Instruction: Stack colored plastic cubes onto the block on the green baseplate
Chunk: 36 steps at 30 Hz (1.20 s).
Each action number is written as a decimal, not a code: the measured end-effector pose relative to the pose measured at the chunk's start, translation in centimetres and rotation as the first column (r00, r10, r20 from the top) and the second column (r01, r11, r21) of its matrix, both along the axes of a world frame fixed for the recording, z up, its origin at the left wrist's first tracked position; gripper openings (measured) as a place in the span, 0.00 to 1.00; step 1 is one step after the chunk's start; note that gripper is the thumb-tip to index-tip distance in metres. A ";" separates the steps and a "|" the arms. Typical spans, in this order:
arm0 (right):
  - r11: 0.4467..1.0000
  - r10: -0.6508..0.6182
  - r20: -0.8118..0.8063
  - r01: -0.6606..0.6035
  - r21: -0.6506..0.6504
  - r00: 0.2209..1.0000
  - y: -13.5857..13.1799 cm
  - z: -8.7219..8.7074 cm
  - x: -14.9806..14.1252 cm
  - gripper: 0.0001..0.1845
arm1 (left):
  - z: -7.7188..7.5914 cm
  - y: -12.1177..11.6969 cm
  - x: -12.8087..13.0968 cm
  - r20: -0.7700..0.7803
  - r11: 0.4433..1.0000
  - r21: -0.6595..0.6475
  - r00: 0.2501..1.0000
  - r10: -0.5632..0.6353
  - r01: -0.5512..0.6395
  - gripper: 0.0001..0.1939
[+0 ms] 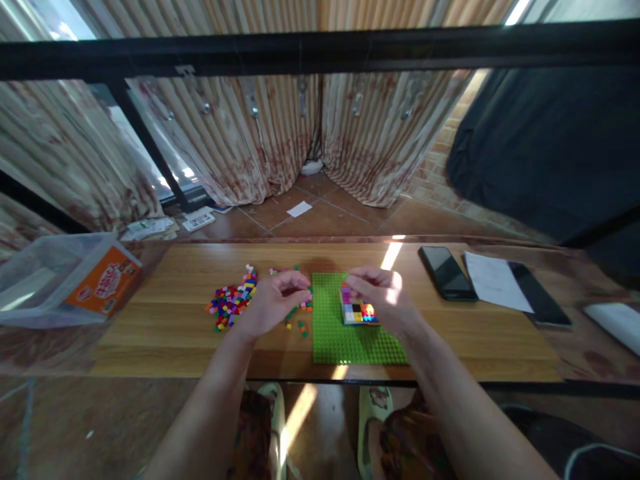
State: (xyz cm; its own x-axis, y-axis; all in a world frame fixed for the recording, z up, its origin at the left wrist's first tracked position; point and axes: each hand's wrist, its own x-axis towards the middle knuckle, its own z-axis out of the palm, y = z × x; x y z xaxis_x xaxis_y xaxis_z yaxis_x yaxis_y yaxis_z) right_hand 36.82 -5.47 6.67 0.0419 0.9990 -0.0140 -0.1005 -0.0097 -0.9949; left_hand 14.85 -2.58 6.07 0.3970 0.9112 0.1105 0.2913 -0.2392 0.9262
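Note:
A green studded baseplate (pixel 327 333) lies on the wooden table. On it stands a low block of toy bricks (pixel 356 312) in white, yellow, black, purple and other colours. My right hand (pixel 383 297) reaches over this block from the right, thumb and fingers closed at its far left corner and covering part of it. Whether a brick is between those fingertips is hidden. Just left of the baseplate, my left hand (pixel 277 300) is closed in a pinch above a few scattered bricks (pixel 303 328). What it pinches, if anything, is too small to make out.
A heap of mixed small bricks (pixel 233 303) lies left of my left hand. At the far left stands a clear plastic box (pixel 55 280) with an orange label. To the right lie a black phone (pixel 447 273), a white paper (pixel 495 280) and another dark device (pixel 540 297).

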 end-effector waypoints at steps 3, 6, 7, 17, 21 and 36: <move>0.972 -0.197 0.453 0.115 0.203 0.870 0.2 -0.1 3.1 0.08 | -0.8 0.9 -1.3 -0.369 0.987 0.156 0.926 0.084 -0.027 0.07; 0.968 -0.146 0.653 -0.029 0.250 0.743 -0.1 -1.4 3.8 0.08 | -1.5 1.5 -1.8 -0.612 0.981 0.196 0.781 0.122 0.000 0.11; 0.963 -0.128 0.688 -0.076 0.259 0.714 -0.2 -1.8 3.7 0.08 | -1.7 1.6 -1.7 -0.651 0.980 0.198 0.747 0.130 0.002 0.12; 0.949 -0.168 0.758 -0.104 0.296 0.630 0.4 -3.2 2.2 0.06 | -2.4 1.0 1.5 -0.421 0.947 0.315 0.885 0.197 -0.061 0.11; 0.955 -0.178 0.747 -0.071 0.288 0.640 0.5 -3.2 2.1 0.04 | -2.7 0.3 4.5 -0.236 0.978 0.196 0.965 0.114 -0.068 0.10; 0.959 -0.156 0.698 -0.061 0.276 0.699 0.5 -3.3 1.9 0.08 | -4.8 0.7 8.4 0.157 0.979 -0.137 0.973 0.169 -0.148 0.05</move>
State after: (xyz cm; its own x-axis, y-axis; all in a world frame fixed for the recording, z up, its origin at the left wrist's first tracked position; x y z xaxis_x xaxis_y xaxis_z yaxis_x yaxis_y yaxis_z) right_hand 38.71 -4.99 3.41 -0.0220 0.9550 0.2957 0.6395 0.2408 -0.7301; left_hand 23.26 -1.88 1.29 0.2316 0.9717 0.0454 0.1550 -0.0830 0.9844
